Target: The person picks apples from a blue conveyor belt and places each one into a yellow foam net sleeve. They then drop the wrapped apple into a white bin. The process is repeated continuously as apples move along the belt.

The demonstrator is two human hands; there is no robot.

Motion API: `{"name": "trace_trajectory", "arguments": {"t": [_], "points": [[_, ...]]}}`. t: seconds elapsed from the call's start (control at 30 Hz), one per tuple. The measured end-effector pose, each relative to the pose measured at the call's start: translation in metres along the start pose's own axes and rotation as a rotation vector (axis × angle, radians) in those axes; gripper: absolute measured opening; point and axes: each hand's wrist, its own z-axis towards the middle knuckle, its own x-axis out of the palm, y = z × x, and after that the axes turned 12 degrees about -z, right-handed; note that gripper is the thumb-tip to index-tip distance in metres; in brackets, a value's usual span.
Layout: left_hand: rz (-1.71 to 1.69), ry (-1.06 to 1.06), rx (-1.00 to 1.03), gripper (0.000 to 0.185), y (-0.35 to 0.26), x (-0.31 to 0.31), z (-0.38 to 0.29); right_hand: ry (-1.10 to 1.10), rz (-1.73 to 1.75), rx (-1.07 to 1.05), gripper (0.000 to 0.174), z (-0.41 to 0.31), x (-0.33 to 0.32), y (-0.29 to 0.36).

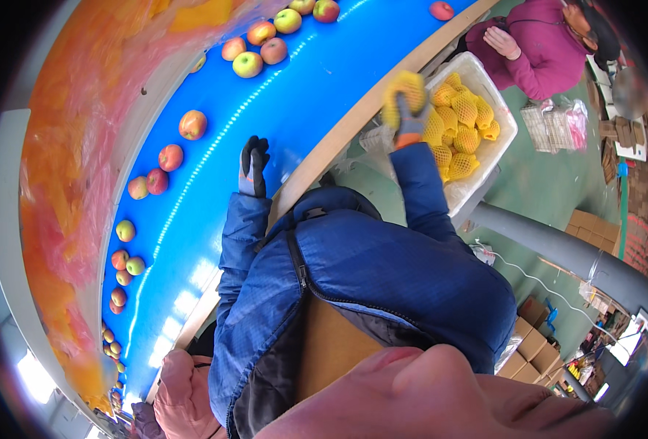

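Observation:
My right hand [410,122], in a grey and orange work glove, grips a fruit in a yellow foam net [409,85]. Both are blurred, beside the near side of a white foam box [502,118]. Inside that box lie several more fruits in yellow foam nets [464,110]. My left hand [254,167], gloved in black and grey, is over the blue conveyor belt [302,115] with nothing in it; its fingers are loosely bent. Nearest to it on the belt are a yellow-red apple [192,125] and a red apple [170,157].
A wooden rail [351,120] edges the belt on my side. More apples [247,65] lie along its far side. A person in a magenta top [549,44] stands beyond the box; another in pink [184,392] is at lower left. A grey pipe [554,241] runs at right.

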Motion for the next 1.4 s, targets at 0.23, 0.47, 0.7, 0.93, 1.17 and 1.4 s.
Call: {"name": "trace_trajectory", "arguments": {"t": [0.23, 0.47, 0.7, 0.93, 1.17, 1.4], "points": [[-0.075, -0.104, -0.068, 0.05, 0.055, -0.042, -0.006, -0.207, -0.798, -0.124, 0.067, 0.044, -0.114, -0.041], [-0.145, -0.157, -0.016, 0.041, 0.064, -0.045, -0.006, -0.142, -0.687, -0.526, 0.037, 0.043, -0.025, 0.016], [-0.201, -0.172, -0.079, 0.041, 0.059, -0.045, -0.028, 0.722, -0.005, -0.437, 0.053, -0.01, 0.13, 0.158], [-0.329, -0.232, -0.092, 0.045, 0.052, -0.049, -0.052, 0.36, -0.917, -0.744, 0.078, 0.018, 0.289, 0.238], [-0.47, -0.284, -0.004, 0.046, 0.077, -0.063, -0.05, 0.401, 0.452, -0.604, 0.033, 0.038, 0.273, 0.18], [-0.724, -0.156, -0.046, 0.062, 0.093, -0.064, -0.018, 1.536, 0.366, 0.042, 0.078, -0.07, 0.146, 0.063]]}}
